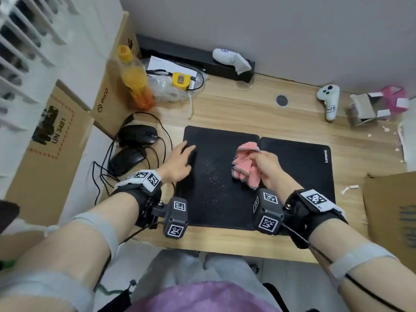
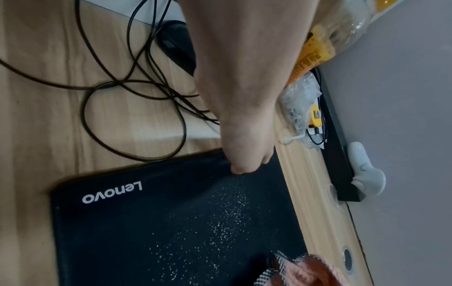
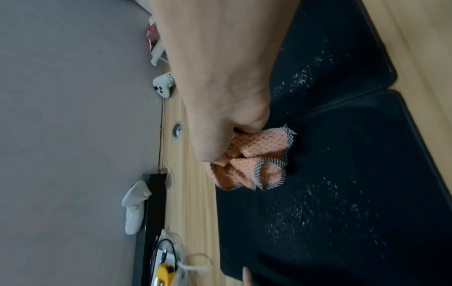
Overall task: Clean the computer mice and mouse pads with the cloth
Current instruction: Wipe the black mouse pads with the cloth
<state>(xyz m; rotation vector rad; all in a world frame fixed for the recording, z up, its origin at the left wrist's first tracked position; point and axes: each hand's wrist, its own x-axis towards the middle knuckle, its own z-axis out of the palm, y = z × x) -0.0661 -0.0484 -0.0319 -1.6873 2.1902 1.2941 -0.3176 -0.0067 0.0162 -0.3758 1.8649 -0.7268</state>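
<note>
Two black mouse pads lie side by side on the wooden desk. The left pad [image 1: 211, 194] [image 2: 171, 222] [image 3: 318, 222] carries a scatter of white specks; the right pad [image 1: 299, 167] shows a Lenovo logo. My right hand [image 1: 267, 167] [image 3: 227, 123] grips a bunched pink cloth [image 1: 245, 167] [image 3: 254, 160] on the left pad near the seam. My left hand [image 1: 180, 161] [image 2: 244, 160] rests flat on the left pad's left edge, fingers spread. Two black wired mice [image 1: 138, 134] [image 1: 126, 161] sit left of the pads among tangled cables.
Cardboard boxes [image 1: 56, 145] stand along the left. An orange drink bottle [image 1: 135, 79], a plastic bag with a yellow part [image 1: 180, 81], two white controllers [image 1: 231, 59] [image 1: 328, 100] and a small open carton [image 1: 364, 109] line the back. Another box [image 1: 391, 210] sits at right.
</note>
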